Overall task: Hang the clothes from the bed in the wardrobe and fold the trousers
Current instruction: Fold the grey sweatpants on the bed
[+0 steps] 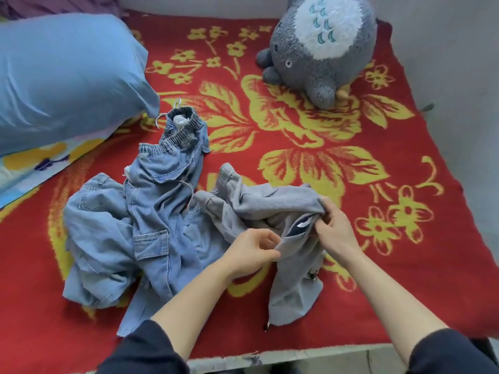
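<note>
The left hand [253, 249] pinches the near edge and the right hand [334, 228] bunches the far edge at the neck opening of a grey zip-up top [256, 203], which looks soft, light and floppy and best taken at the shoulders, while limp denim trousers [151, 211] lie heaped left of the left hand.

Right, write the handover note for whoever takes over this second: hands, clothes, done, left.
Left hand pinches an edge of the grey garment; right hand grips its bunched fabric beside that.
The grey garment lies partly on the bed blanket, near the front edge. The denim trousers lie crumpled to its left, waistband toward the blue pillow.
Done: nothing folded or hung that shows here.
Left: hang the grey garment, fold the trousers. The wardrobe is out of view.
</note>
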